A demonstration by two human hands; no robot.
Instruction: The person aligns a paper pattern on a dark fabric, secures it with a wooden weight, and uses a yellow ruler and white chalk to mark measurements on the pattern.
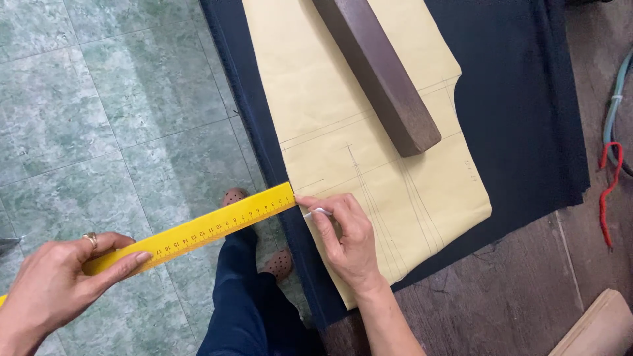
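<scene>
Down below, the left hand (49, 280) grips one end of a long yellow ruler (198, 229). Its thumb lies on top of the ruler and its fingers curl under it. A ring sits on one finger. The ruler sticks out over the green tile floor (99, 112), and its far end just reaches the left edge of the table, where the dark blue cloth (527, 112) hangs down a little.

The right hand (346, 240) rests on the yellow paper pattern (330, 112), close to the table's left edge. Its fingers pinch a small white piece of chalk (316, 211). The chalk tip sits just beside the end of the ruler, right at the edge of the paper.

The paper pattern lies flat on the dark blue cloth. Thin pencil lines run across it. A long brown wooden block (376, 72) lies slanted on top of the paper, toward the far edge of the table, well apart from both hands.

The dark blue cloth covers most of the table. Bare brown wood (514, 290) shows near the right edge and the near corner. A red cord (608, 191) and a pale blue hose (616, 99) lie at the right edge. A light wooden piece (597, 329) sits at the near right corner.

The person's dark blue trouser leg (244, 296) and brown shoes (278, 264) show on the floor beside the table.
</scene>
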